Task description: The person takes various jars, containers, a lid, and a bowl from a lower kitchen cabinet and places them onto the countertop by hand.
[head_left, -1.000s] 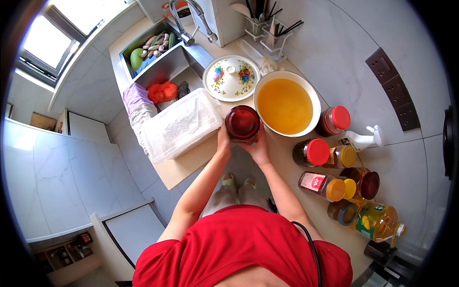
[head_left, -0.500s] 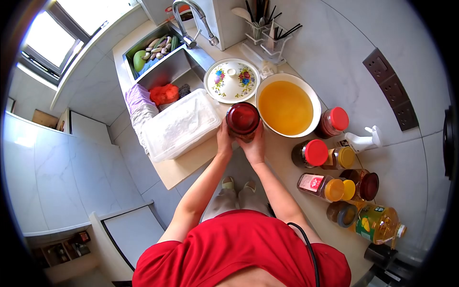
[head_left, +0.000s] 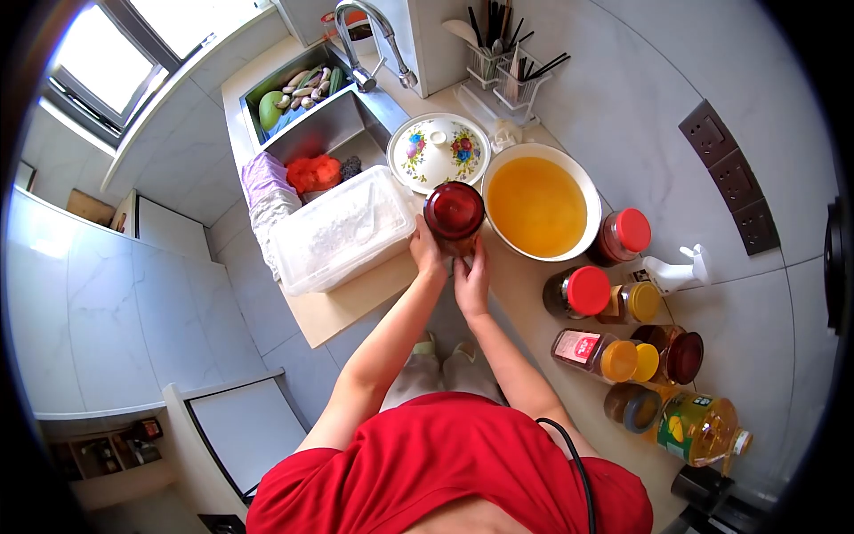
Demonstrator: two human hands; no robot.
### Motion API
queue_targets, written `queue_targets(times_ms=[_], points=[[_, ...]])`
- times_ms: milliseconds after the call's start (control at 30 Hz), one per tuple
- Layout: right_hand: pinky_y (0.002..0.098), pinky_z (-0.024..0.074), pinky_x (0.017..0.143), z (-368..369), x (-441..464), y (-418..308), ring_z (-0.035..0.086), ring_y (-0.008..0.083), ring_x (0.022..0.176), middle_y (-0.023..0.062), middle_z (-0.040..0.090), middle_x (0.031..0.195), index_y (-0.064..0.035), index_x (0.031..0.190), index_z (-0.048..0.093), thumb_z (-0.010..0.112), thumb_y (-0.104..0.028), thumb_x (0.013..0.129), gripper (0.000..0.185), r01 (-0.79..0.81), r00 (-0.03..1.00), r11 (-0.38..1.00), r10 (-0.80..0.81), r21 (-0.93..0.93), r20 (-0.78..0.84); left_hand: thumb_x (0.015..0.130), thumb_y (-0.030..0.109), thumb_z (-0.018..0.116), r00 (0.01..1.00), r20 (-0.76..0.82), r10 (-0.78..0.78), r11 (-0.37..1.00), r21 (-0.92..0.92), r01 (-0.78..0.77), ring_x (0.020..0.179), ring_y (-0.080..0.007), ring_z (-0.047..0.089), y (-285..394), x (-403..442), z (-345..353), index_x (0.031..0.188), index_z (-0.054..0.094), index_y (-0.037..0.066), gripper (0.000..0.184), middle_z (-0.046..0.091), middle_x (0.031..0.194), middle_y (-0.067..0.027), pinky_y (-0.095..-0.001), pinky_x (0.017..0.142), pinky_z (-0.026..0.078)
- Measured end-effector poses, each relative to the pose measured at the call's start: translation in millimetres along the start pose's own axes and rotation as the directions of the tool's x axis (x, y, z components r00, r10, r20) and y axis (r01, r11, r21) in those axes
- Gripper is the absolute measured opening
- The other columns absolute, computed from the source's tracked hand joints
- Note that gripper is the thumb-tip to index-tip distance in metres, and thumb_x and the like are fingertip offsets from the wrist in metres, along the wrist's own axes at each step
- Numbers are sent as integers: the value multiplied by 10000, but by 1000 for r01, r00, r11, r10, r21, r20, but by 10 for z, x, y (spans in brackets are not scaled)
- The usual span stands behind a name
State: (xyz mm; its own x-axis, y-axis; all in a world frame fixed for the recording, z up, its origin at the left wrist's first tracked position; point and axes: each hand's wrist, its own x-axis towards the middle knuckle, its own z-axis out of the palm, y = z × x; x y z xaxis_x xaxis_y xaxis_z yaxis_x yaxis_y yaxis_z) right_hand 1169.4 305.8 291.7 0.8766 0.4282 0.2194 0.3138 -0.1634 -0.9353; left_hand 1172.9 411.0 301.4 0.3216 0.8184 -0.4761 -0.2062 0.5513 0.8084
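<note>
A jar with a dark red lid (head_left: 455, 210) is held between my two hands at the counter's front edge. My left hand (head_left: 428, 249) wraps its left side, and my right hand (head_left: 472, 278) grips its lower right side; the jar partly hides the fingers of both. Just left of the jar is a white lidded plastic box (head_left: 342, 231). Behind it lies a white flowered lid (head_left: 439, 153) with a round knob. To the right, a white basin (head_left: 542, 203) holds amber liquid.
Several jars, one with a red lid (head_left: 588, 291), line the right side with an oil bottle (head_left: 703, 429) and a spray bottle (head_left: 678, 270). A sink (head_left: 320, 125) with vegetables (head_left: 307, 87) and a faucet (head_left: 366, 44) is at the back left.
The jar is tipped so that more of its side shows below the lid. My right hand has shifted lower on it. The view has moved slightly.
</note>
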Motion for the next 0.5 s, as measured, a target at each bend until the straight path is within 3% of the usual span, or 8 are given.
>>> queue_targets(times_ms=[100, 167, 267, 333, 400, 433, 467, 500], points=[[372, 398, 938, 19, 105, 58, 493, 324, 1123, 236, 440, 1250, 23, 1329, 305, 536, -21, 829, 552, -13, 1000, 998, 12, -69, -12, 900, 423, 433, 999, -41, -25, 990, -143, 19, 906, -176, 550, -45, 28, 31, 1059, 573, -21, 493, 590, 1005, -80, -306, 809, 437], [371, 396, 939, 35, 195, 111, 488, 329, 1132, 240, 435, 1263, 22, 1332, 302, 535, -31, 830, 556, -4, 1000, 998, 4, -62, 0, 876, 395, 499, 997, 12, -73, 971, -228, 74, 886, -127, 503, -70, 42, 16, 1001, 574, 52, 373, 569, 915, -14, -310, 818, 400], [369, 393, 939, 107, 328, 260, 482, 339, 1144, 246, 434, 1276, 23, 1336, 295, 534, -47, 832, 562, 14, 1000, 1000, -13, -11, 18, 922, 345, 352, 991, 30, 130, 990, -63, -128, 979, -196, 516, -197, 155, 2, 1104, 527, -38, 459, 552, 1087, -112, -319, 878, 397], [367, 394, 939, 29, 352, 131, 481, 343, 1147, 248, 438, 1276, 23, 1338, 292, 533, -54, 833, 565, 28, 999, 999, -29, 37, 24, 923, 308, 379, 994, 30, 106, 990, -96, -102, 974, -200, 517, -139, 54, 15, 1121, 513, -40, 422, 552, 1082, -109, -318, 871, 401], [377, 404, 926, -183, 381, -151, 520, 348, 1098, 238, 509, 1205, 43, 1311, 332, 544, -64, 830, 537, -122, 980, 987, 102, 109, 173, 925, 270, 407, 996, 33, 88, 988, -133, -83, 968, -204, 518, 54, -130, -33, 1138, 499, -43, 390, 551, 1078, -106, -316, 865, 404], [358, 460, 867, -317, 385, -104, 578, 292, 1013, 206, 578, 1111, 55, 1260, 410, 533, -65, 857, 438, -102, 933, 970, 171, -223, 315, 924, 264, 443, 938, 339, 77, 800, 540, -261, 1009, -192, 508, 234, -308, -172, 1180, 473, -39, 398, 540, 1112, -88, -305, 881, 400], [358, 460, 867, -409, 409, -163, 578, 292, 1013, 206, 578, 1111, 55, 1260, 410, 533, -65, 857, 438, -95, 934, 970, 164, -222, 318, 923, 258, 480, 836, 530, -143, 192, 843, -502, 1049, -180, 498, 410, -505, -265, 1222, 447, -35, 420, 529, 1145, -69, -294, 897, 396], [331, 476, 819, -524, 456, -340, 605, 257, 943, 186, 607, 1038, 47, 1225, 455, 545, -87, 857, 402, -173, 911, 983, 180, -53, 371, 916, 230, 499, 861, 460, -218, 766, 627, -141, 1084, -199, 491, 548, -708, -294, 1246, 416, -42, 435, 512, 1183, -87, -312, 926, 391]])
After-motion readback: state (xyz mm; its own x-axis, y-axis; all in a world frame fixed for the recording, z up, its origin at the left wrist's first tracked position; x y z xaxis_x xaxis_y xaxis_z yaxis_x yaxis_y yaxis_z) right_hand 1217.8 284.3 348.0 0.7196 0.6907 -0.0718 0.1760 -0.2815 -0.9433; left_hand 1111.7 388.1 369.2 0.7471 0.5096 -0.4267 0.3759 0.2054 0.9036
